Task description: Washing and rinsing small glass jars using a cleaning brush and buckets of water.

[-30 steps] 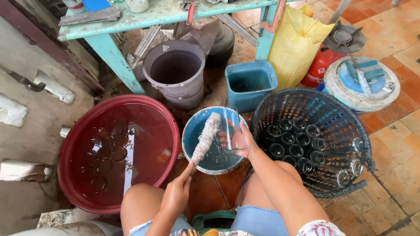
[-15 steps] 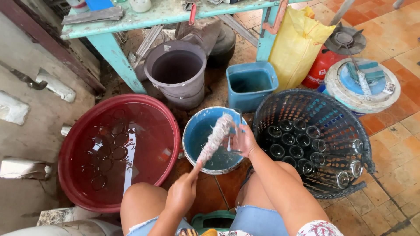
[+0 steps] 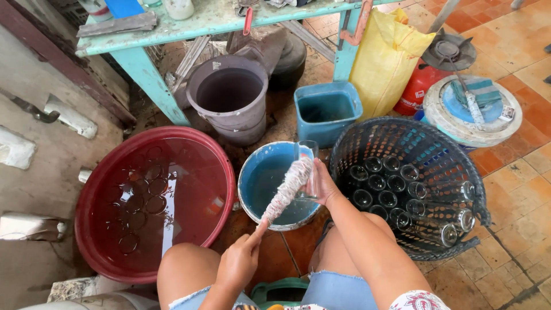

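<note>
My right hand (image 3: 323, 185) gripping a clear glass (image 3: 307, 170), my left hand (image 3: 238, 265) clamped on brush (image 3: 288, 188), both above blue bucket (image 3: 252, 189), black basket (image 3: 459, 172) beside the bucket.

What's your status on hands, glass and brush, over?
Left hand grips the brush handle. Right hand holds the clear glass over the blue bucket. Brush head against the glass. Nothing in the way.

Brush (image 3: 288, 189) head covers part of the glass (image 3: 308, 172), so the right hand (image 3: 325, 185) grip on it stays half hidden. Submerged glasses in the red basin (image 3: 92, 189) blur under water. Bottom edge crops both knees.
</note>
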